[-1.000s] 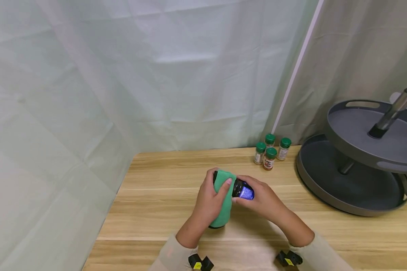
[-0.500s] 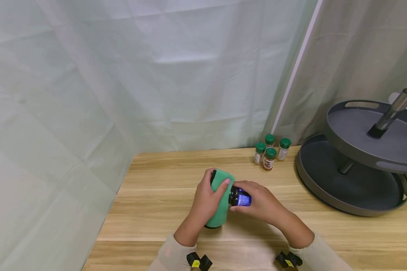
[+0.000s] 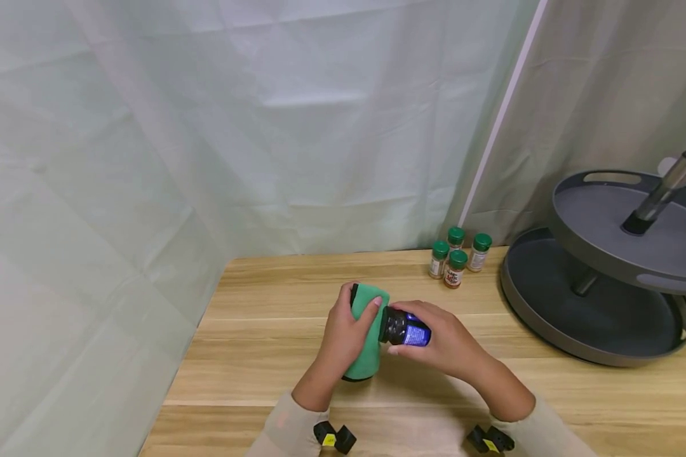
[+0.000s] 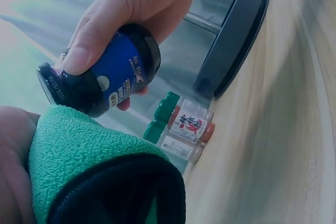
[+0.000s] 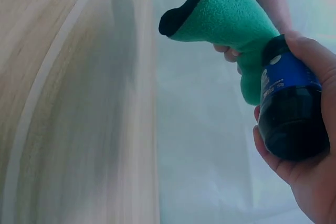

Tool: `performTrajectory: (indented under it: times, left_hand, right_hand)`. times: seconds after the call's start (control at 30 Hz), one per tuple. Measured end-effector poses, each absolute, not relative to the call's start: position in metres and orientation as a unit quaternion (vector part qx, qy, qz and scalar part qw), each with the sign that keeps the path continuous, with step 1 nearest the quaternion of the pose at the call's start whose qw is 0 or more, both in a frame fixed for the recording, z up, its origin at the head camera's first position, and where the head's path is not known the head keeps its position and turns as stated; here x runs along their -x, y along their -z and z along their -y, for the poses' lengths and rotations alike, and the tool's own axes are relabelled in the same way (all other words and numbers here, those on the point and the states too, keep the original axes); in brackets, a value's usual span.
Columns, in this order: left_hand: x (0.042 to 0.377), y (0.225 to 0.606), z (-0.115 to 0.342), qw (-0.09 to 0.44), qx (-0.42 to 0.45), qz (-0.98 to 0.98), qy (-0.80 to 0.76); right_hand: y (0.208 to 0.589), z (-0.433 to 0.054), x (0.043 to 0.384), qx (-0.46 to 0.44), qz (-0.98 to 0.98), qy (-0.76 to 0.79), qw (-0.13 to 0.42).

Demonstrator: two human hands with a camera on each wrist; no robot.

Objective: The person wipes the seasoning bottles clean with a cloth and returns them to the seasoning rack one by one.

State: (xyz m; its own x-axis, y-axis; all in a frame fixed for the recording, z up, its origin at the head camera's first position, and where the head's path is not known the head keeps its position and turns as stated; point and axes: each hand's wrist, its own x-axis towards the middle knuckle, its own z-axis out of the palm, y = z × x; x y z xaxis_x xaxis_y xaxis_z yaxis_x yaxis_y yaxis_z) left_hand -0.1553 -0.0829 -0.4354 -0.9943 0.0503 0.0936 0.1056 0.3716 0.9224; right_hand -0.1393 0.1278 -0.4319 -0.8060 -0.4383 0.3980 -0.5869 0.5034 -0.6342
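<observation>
My left hand (image 3: 345,333) grips a folded green cloth (image 3: 368,355) with dark edging, the thumb lying across its front. In my right hand (image 3: 443,336) is a dark jar (image 3: 406,328) with a blue label, tilted on its side so that its black lid points left at the cloth. The left wrist view shows the jar (image 4: 118,74) held between thumb and fingers, its lid end close above the cloth (image 4: 79,135). From the right wrist view, the cloth (image 5: 231,14) lies just behind the jar's lid end; whether they touch I cannot tell.
Several small spice bottles (image 3: 453,270) with green caps stand near the table's back edge. To the right is a two-tier dark grey round tray stand (image 3: 583,254) with a metal post. The wooden table (image 3: 251,355) meets pale curtains (image 3: 320,158) behind.
The left hand and cloth have shifted slightly left, off the jar's lid end, which now shows more. The jar has tilted a little and stays in the right hand.
</observation>
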Motion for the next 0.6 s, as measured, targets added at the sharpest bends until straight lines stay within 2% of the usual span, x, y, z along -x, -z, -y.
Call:
performTrajectory:
  times: [0.37, 0.6]
  left_hand:
    - [0.149, 0.435, 0.076, 0.009, 0.065, 0.821, 0.568]
    - [0.144, 0.433, 0.073, 0.023, 0.089, 0.829, 0.551]
  right_hand:
    - [0.434, -0.134, 0.145, -0.228, 0.865, -0.437, 0.093]
    - [0.441, -0.134, 0.151, -0.215, 0.872, -0.432, 0.08]
